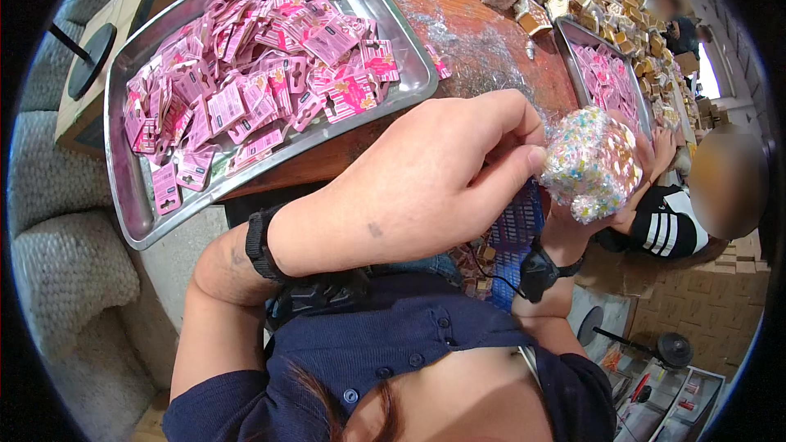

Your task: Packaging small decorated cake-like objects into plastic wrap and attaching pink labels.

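Observation:
My right hand [573, 225] holds up a glittery ornament [585, 165], gripping it from below and behind. White, shiny grains with coloured specks cover much of it, and a brown patch with pale dots shows on its right side. Across my chest reaches my left hand [458, 168], closed, with thumb and forefinger pinched against the ornament's left edge. Whatever may be between those fingertips is too small to tell. Pink hang tags [246, 74] lie heaped in a metal tray [422, 74] beyond my left forearm.
Many brown-and-white house-shaped ornaments [561, 6] cover the far right of the red-brown table [458, 41]. A second metal tray [565, 29] holds more pink pieces. To the right sits another person [675, 221], a hand close behind my ornament. A blue plastic basket [512, 254] is below my hands.

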A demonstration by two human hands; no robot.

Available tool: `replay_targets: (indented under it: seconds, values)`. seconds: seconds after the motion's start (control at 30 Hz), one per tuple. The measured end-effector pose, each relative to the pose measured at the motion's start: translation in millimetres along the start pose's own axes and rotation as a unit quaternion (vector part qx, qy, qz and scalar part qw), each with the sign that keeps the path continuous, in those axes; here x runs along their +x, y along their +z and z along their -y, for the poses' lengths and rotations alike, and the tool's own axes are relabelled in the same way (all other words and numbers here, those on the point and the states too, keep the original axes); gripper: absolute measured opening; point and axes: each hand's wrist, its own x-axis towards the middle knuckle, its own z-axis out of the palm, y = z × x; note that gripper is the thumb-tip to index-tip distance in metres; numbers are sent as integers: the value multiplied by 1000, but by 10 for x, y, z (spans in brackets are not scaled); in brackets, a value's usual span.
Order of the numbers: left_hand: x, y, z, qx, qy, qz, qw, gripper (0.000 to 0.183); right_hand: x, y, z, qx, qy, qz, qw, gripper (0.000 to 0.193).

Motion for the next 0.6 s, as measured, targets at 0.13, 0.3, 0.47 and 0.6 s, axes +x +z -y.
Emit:
replay_targets:
  seconds: [0.13,0.3,0.47,0.6]
  values:
    - [-16,-19,-2,71,33,-8,997,12,27,-56,-12,-18,-47,4,999,73]
    - [0,1,78,171,104,-51,978,10,124,-304,-181,105,-144,134,975,70]
    - [-30,16,24,166,121,-60,977,12,36,-188,-106,78,-68,28,994,77]
    - [-53,3,-110,31,18,21,999,15,-3,-306,-220,195,-65,53,977,76]
